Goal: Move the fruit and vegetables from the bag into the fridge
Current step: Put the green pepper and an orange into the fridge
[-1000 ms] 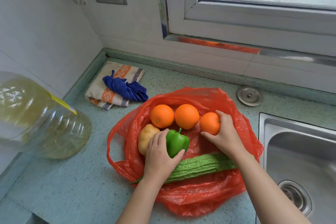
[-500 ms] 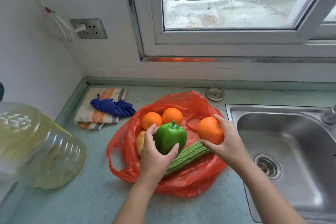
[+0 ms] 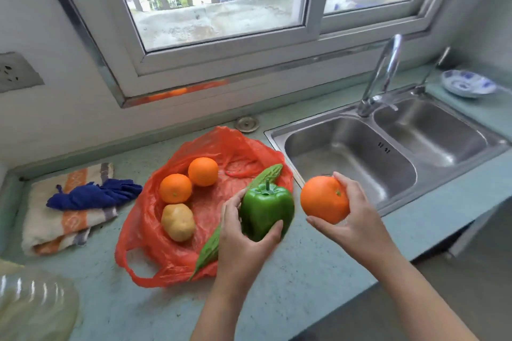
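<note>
Pepper [image 3: 266, 212] sits gripped in my left hand [image 3: 243, 241], and my right hand [image 3: 353, 219] grasps an orange [image 3: 324, 199], both held above the counter [image 3: 304, 279]. Two oranges [image 3: 188, 180], a potato [image 3: 178, 222] and a gourd [image 3: 210, 246] lie in the red bag [image 3: 144, 230].

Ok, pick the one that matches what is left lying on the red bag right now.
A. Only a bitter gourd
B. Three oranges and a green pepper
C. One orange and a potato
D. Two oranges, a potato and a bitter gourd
D: on the red bag lie two oranges, a potato and a bitter gourd, while the left hand holds the green pepper and the right hand a third orange.
</note>
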A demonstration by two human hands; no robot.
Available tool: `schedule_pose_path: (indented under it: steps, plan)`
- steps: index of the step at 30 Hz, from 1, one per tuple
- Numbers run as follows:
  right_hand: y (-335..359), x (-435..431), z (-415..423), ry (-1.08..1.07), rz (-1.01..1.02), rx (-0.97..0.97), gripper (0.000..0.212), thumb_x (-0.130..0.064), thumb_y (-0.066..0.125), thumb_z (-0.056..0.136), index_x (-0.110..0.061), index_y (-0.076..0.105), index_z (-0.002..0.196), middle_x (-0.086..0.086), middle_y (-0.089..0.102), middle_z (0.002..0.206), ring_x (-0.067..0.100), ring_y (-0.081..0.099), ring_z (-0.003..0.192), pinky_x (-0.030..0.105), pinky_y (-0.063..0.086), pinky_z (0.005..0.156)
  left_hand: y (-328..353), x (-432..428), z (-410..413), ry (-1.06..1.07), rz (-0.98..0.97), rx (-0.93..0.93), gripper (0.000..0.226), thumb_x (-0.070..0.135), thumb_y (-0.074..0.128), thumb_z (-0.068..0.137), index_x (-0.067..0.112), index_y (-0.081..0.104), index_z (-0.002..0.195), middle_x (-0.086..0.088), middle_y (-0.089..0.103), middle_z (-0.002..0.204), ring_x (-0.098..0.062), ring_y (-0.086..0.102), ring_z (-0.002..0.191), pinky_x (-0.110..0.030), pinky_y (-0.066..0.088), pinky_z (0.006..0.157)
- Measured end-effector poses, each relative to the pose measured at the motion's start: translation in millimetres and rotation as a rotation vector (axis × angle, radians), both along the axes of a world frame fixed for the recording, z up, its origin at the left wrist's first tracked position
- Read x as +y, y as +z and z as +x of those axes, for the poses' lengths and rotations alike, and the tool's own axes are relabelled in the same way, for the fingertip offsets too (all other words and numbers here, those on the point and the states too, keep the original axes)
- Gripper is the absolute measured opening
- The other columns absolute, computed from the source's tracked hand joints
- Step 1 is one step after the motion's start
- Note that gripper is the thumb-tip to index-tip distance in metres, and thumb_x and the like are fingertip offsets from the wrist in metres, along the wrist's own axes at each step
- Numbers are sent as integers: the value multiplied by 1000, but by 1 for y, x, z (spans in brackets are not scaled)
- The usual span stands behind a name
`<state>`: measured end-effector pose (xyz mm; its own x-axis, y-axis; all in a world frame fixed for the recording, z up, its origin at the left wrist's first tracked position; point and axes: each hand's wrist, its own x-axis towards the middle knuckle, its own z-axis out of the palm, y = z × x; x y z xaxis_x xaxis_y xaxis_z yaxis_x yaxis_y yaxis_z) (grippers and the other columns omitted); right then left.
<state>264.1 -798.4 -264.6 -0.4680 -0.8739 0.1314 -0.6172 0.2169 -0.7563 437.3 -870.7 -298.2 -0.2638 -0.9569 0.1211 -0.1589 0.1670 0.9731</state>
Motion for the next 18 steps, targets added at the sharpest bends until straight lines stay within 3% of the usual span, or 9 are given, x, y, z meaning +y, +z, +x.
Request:
schedule_pose_path:
  steps: [3,8,13,18]
  plan:
    - [7,31,-10,-114,10,17,86,-30,81,64,-21,34,135,-8,37,120,4,40,102,-1,28,73,-2,15,-20,-116,43,46,70,43,77,56,38,45,117,-5,56,119,-20,57,110,-47,47,93]
    - [17,87,-28,-312,-14,-4,81,-32,81,63,-23,38,131,-9,38,116,6,42,99,-3,30,72,12,47,-62,-331,46,87,65,43,73,53,33,46,110,7,58,109,-5,61,95,-31,52,84]
    - [24,154,-51,-539,-54,27,81,-32,82,62,-28,39,130,-12,39,118,5,42,98,12,31,75,25,87,-111,-529,35,95,61,38,74,54,36,46,108,13,57,107,-6,60,93,-31,53,78]
    - [31,246,-73,-702,-103,60,84,-32,81,64,-25,36,135,-12,38,121,-5,37,100,-6,26,77,36,157,-168,-756,60,151,57,21,73,59,33,46,109,15,58,106,-1,60,91,-21,50,79]
